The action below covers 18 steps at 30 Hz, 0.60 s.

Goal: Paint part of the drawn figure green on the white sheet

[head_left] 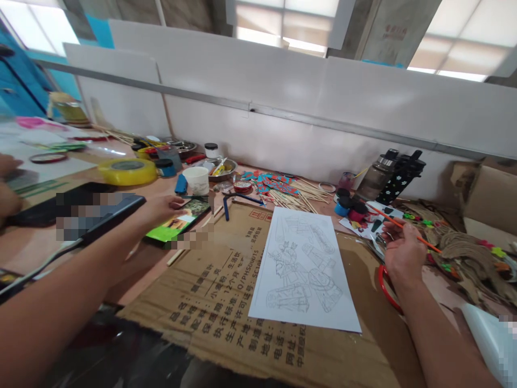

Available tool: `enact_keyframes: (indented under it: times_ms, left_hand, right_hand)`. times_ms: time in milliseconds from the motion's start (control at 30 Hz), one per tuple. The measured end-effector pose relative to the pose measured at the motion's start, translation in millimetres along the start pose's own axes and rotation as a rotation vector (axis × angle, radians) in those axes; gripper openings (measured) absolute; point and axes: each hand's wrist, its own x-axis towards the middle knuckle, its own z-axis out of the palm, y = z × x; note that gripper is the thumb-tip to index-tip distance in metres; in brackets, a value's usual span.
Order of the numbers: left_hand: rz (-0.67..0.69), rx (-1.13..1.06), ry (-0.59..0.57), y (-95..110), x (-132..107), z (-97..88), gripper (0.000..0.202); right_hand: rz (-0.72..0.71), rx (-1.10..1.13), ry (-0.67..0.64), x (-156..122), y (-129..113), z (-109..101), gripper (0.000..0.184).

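Note:
In the head view my right hand [404, 253] grips a slim orange paintbrush [420, 236], its tip pointing up and left toward the paint jars. My left hand [167, 207] reaches over a phone [180, 223] with a bright green and picture-filled screen; its fingers stretch across the far left edge, and I cannot tell whether they press on it. Between my hands, a white sheet with line drawings [301, 269] lies on a flat piece of printed cardboard [202, 302]. Red-handled scissors [385, 288] lie beside my right wrist, partly hidden.
Blue paint jar [343, 203], bottles [377, 175] and cords with coloured flowers [456, 237] stand or lie at right. Behind are wooden sticks [291, 200], a paper cup [196, 180] and yellow tape [127, 171]. Another person's hand [8, 186] shows at far left.

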Motion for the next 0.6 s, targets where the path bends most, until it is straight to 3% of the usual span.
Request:
enact_keyframes:
  times_ms: [133, 333, 600]
  left_hand:
    - [-0.030, 0.075, 0.020, 6.8, -3.8, -4.0, 0.050]
    - [-0.077, 0.153, 0.024, 16.4, -8.9, -10.9, 0.054]
    - [-0.063, 0.115, 0.003, 13.8, -7.2, -9.1, 0.056]
  right_hand:
    - [-0.006, -0.006, 0.003, -0.2, -0.7, 0.6, 0.017]
    - [-0.019, -0.004, -0.007, -1.9, -2.1, 2.4, 0.016]
    - [-0.013, 0.010, 0.001, -4.3, -4.4, 3.7, 0.018]
